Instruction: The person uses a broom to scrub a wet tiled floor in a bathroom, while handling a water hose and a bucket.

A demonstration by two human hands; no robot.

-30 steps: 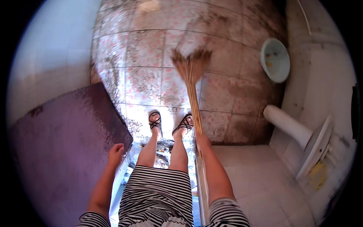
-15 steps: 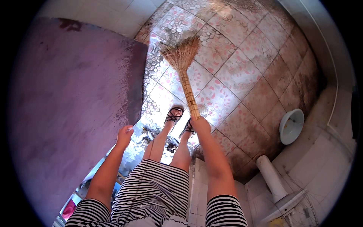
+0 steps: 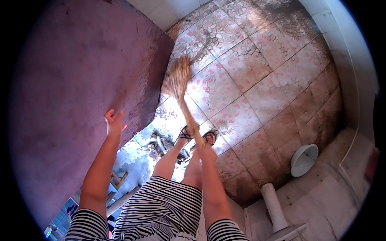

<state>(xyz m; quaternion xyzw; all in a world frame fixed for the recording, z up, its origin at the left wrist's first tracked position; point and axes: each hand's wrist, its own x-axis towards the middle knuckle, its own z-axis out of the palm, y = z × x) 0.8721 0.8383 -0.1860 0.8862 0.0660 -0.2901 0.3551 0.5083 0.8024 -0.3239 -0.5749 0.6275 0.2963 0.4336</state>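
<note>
My right hand [image 3: 207, 154] is wrapped round the end of a straw broom's [image 3: 187, 114] handle. The broom slants up and away to the left, and its fanned bristles lie on the tiled floor [image 3: 245, 76] beside the lower edge of a purple door [image 3: 88, 68]. In front of the door's face, my left hand [image 3: 115, 122] is raised with its fingers apart, holding nothing. Whether it touches the door I cannot tell. Both my feet stand in dark strappy sandals [image 3: 209, 138] near the doorway.
Dark debris [image 3: 159, 144] lies on the brightly lit ground behind my left foot. At the right wall sit a pale basin [image 3: 304, 160] and a white pedestal [image 3: 274, 207]. Dark stains mark the floor along the wall. A wooden stool [image 3: 118, 180] stands beyond the door.
The broom head has swept left and nearer, beside the door. My right hand has come lower and left. My left hand has lifted leftward and spread its fingers. The view has shifted.
</note>
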